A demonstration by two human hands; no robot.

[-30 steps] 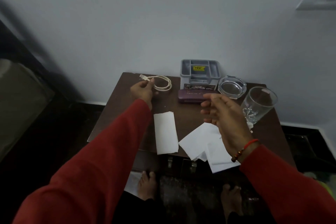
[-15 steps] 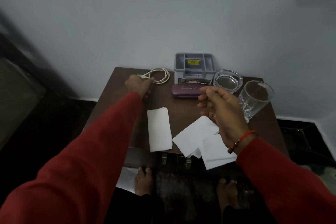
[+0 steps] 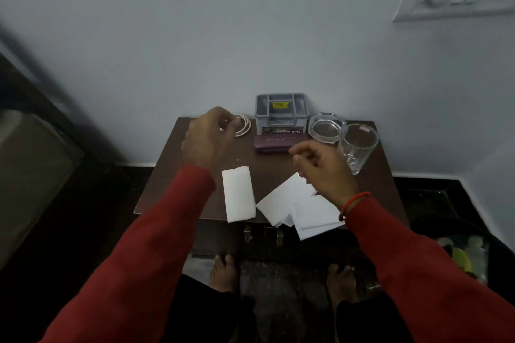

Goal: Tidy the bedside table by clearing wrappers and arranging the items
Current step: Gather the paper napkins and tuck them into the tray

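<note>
Already in order: along the back of the dark brown wooden bedside surface [image 3: 172, 175], against the pale wall, stand a grey compartmented plastic organiser box [image 3: 281, 112], a clear glass ashtray [image 3: 326, 128] and, in front of the box, a purple oblong spectacle case [image 3: 280, 143]; this row looks arranged.
Cable: a coiled white charging cable [image 3: 244, 126] lies at the back left corner, beside the organiser box.
Left hand: the left hand [image 3: 207, 138] hovers over that coil, fingers curled down toward one end of it; whether they pinch the cable or merely touch it cannot be told.
Right hand: the right hand [image 3: 324, 172] hangs above the middle of the surface, fingers loosely bent, holding nothing.
Glass: a clear drinking tumbler [image 3: 357, 147] stands at the right edge, just beside the ashtray and near the right hand.
Wrappers: a folded white paper strip [image 3: 239, 193] lies left of centre; a loose fan of white paper sheets [image 3: 301, 207] overhangs the front edge. None has been cleared.
Bin: a dark container of mixed rubbish [image 3: 459, 256] sits on the floor at lower right.
Progress: roughly midway, by this view; the items are mostly lined up, while the papers remain to be gathered and binned.
</note>
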